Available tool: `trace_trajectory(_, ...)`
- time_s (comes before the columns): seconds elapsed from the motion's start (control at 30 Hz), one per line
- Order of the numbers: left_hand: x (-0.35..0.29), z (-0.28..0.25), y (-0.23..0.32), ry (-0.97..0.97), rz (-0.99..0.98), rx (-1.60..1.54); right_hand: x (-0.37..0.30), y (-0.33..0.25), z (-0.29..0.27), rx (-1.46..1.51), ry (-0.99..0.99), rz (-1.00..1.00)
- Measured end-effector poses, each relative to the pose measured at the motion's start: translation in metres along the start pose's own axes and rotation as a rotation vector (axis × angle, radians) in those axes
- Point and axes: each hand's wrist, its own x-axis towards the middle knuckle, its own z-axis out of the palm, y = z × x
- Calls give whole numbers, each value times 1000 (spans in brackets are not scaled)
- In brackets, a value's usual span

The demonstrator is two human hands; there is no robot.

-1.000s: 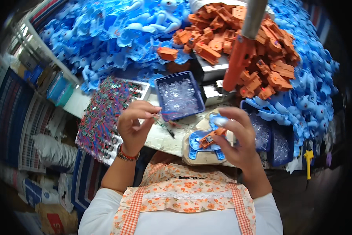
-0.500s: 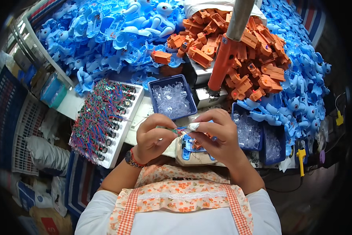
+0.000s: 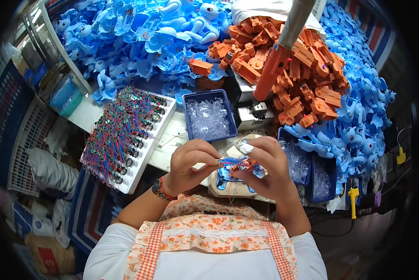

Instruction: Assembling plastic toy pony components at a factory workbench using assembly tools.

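My left hand (image 3: 191, 163), with a watch on its wrist, pinches the left end of a bundle of thin coloured wires (image 3: 228, 161); a small greenish part shows at its fingertips. The other end of the wires lies between the fingers of my right hand (image 3: 272, 170), which has a white wrap (image 3: 244, 148) on one finger. Right below the wires, a blue toy shell (image 3: 222, 181) with an orange part in it rests on a tan block (image 3: 216, 190). My right fingers partly hide the shell. Whether the wires join the orange part I cannot tell.
A white foam tray (image 3: 142, 170) of wired circuit boards stands at left. Blue bins (image 3: 233, 128) of clear plastic parts sit ahead and at right. Beyond are heaped blue toy shells (image 3: 125, 37), orange housings (image 3: 307, 60) and an orange-and-grey post (image 3: 271, 70). A yellow tool (image 3: 353, 200) hangs at right.
My hands have moved slightly apart, with the wires still between them. My right hand has shifted a little right and down. The view has shifted slightly.
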Motion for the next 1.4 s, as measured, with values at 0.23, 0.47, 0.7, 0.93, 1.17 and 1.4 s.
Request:
trace_trajectory(0.23,-2,0,-3,59,-12,56,-38,-7,-4,-419,89,-289)
trace_trajectory(0.47,1,4,-1,1,-12,110,-37,-4,10,-476,103,-258)
trace_trajectory(0.7,-2,-3,-6,-155,72,243,-5,-3,-9,-176,43,-37)
trace_trajectory(0.93,-2,5,-2,-167,82,137,15,35,-6,42,-155,89)
trace_trajectory(1.17,-15,5,0,-1,-61,4,1,24,-6,242,83,655)
trace_trajectory(1.4,-17,6,-4,39,-92,77,-12,15,-20,199,-77,439)
